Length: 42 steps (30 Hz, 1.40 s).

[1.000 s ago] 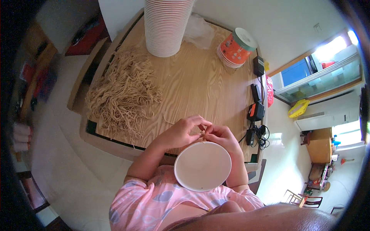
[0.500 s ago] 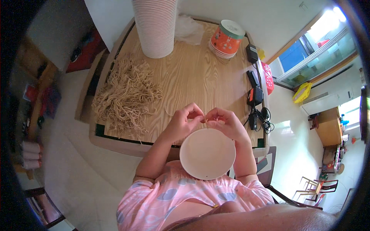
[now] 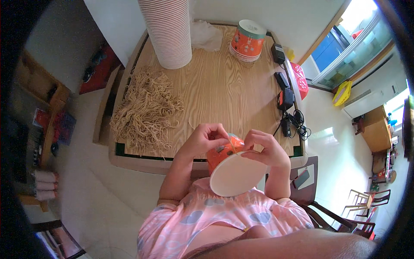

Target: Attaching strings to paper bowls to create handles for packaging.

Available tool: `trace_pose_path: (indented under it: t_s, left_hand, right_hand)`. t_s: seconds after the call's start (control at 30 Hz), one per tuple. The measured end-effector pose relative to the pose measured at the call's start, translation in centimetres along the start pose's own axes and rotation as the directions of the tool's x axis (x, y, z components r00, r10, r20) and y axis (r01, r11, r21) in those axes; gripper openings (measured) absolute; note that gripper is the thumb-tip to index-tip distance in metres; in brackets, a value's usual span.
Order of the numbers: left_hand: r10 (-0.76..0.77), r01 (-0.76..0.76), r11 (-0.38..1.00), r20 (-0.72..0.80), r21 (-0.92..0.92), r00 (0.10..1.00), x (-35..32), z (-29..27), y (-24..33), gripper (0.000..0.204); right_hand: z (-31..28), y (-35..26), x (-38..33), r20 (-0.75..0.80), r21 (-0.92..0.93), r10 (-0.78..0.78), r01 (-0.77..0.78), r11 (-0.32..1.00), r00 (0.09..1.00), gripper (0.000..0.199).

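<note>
An orange patterned paper bucket [image 3: 238, 175] is tilted in front of my body at the table's near edge, its white inside facing me. My left hand [image 3: 206, 140] pinches a short tan cord [image 3: 233, 146] at the bucket's far rim, thumb against forefinger. On the right of that rim my right hand [image 3: 268, 150] is closed, fingertips gripping the edge beside the cord. Where the cord meets the bucket wall is too small to make out. A large heap of tan cords [image 3: 144, 110] lies on the table to the left of my hands.
The wood-grain table [image 3: 215, 86] bears a tall stack of white paper buckets [image 3: 168, 36] and crumpled clear plastic [image 3: 206, 35]. Upside-down orange buckets [image 3: 248, 43] stand far right. Black power adapters [image 3: 284, 99] and cables line the right edge. A dark chair [image 3: 308, 190] is nearby.
The bucket has tipped so its orange outer wall shows. My right hand has moved slightly right and down onto the rim, and my hands are farther apart. The whole view has shifted a little.
</note>
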<state>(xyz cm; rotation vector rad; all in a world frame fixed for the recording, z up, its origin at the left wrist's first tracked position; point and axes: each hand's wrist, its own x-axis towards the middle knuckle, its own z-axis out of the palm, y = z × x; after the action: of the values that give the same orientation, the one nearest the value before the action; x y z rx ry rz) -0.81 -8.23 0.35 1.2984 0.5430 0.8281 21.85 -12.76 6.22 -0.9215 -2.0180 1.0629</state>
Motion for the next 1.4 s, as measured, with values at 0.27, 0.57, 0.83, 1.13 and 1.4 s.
trace_pose_path:
  t_s: [0.27, 0.57, 0.83, 1.13, 1.4]
  left_hand:
    - [0.116, -0.115, 0.993, 0.101, -0.018, 0.988, 0.1, 0.5, -0.6, 0.010]
    - [0.096, -0.009, 0.960, -0.297, 0.281, 0.950, -0.5, 4.9, 1.0, 0.007]
    - [0.229, -0.092, 0.914, -0.317, 0.395, 0.920, -0.5, 5.2, 0.8, 0.008]
    - [0.400, -0.176, 0.746, -0.221, 0.643, 0.889, -0.8, 5.4, 1.8, 0.009]
    - [0.521, -0.259, 0.610, -0.133, 0.749, 0.843, -1.5, 4.8, 2.5, 0.011]
  right_hand:
    - [1.0, 1.8, -1.6, -0.063, 0.254, 0.035, -0.018, 0.967, 0.997, 0.016]
    - [2.0, 2.0, -0.8, -0.036, 0.539, 0.494, -0.399, 0.742, 0.869, 0.021]
    - [2.3, 2.0, -0.5, -0.031, 0.666, 0.511, -0.364, 0.652, 0.859, 0.013]
    - [1.0, 0.6, 0.2, 0.077, 0.655, 0.517, -0.434, 0.619, 0.853, 0.006]
    - [-0.3, 0.2, 0.5, 0.227, 0.312, 0.442, -0.495, 0.811, 0.868, 0.003]
